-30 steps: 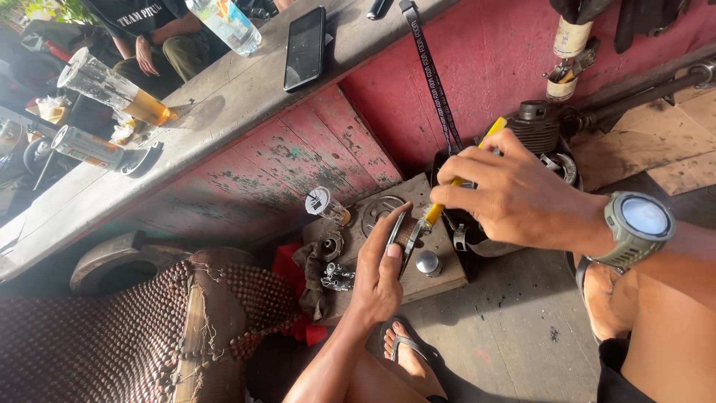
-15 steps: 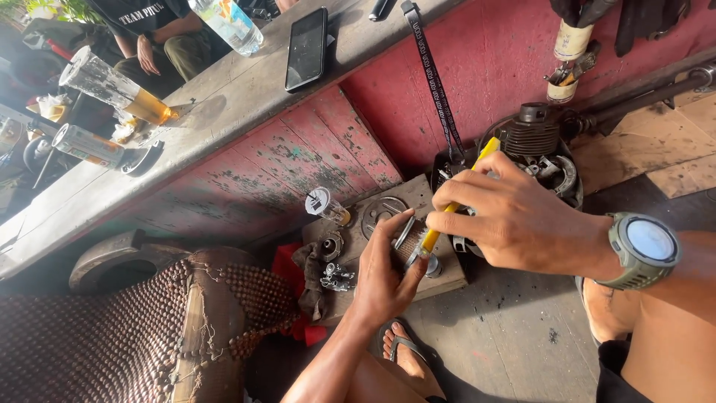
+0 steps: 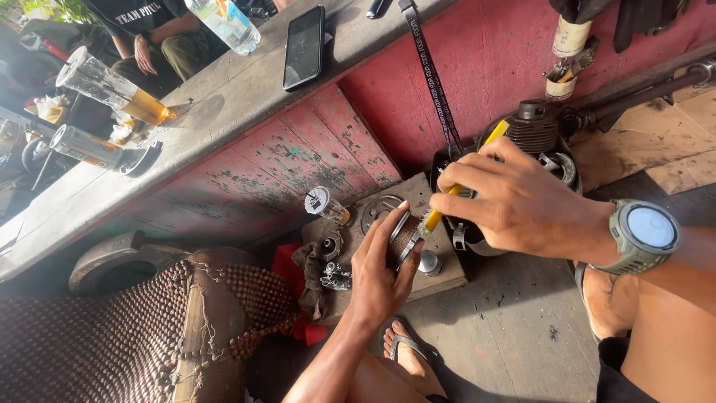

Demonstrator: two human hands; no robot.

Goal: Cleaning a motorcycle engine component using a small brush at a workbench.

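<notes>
The left hand (image 3: 380, 272) grips a ridged, dull grey metal part (image 3: 403, 236), while the right hand (image 3: 514, 201) holds a screwdriver (image 3: 447, 200) with a glossy yellow plastic handle. Both sit over a rough, stained wooden board (image 3: 440, 277) carrying small shiny metal pieces (image 3: 428, 262) and a greasy cloth rag (image 3: 309, 269). The table (image 3: 224, 112) above is worn, matt, weathered wood with chipped red paint on its front. A glossy black phone (image 3: 303, 46) lies on it.
</notes>
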